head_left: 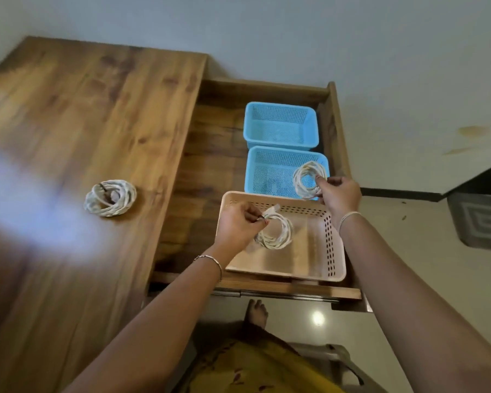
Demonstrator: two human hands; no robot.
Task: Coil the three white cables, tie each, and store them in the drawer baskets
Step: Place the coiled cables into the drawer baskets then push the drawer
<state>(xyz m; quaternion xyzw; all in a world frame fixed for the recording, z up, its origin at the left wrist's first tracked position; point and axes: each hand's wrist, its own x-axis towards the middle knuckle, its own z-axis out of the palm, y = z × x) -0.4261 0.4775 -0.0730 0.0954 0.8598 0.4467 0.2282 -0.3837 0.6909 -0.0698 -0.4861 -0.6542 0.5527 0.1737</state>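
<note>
An open wooden drawer (210, 154) holds three baskets in a row. My left hand (237, 224) pinches a coiled white cable (278, 234) over the beige basket (338, 251) nearest me. Over the middle blue basket (267, 171), my right hand (340, 194) grips a second coiled white cable (302, 177). The far blue basket (278, 129) has nothing visible in it. A third coiled white cable (109, 198) lies on the wooden tabletop (68, 123) left of the drawer.
The drawer's front edge (267, 287) is close to my body. A bare foot (257, 310) stands on the tiled floor below it. A dark mat (482, 217) lies on the floor at the right. A grey object (338, 361) sits at the bottom.
</note>
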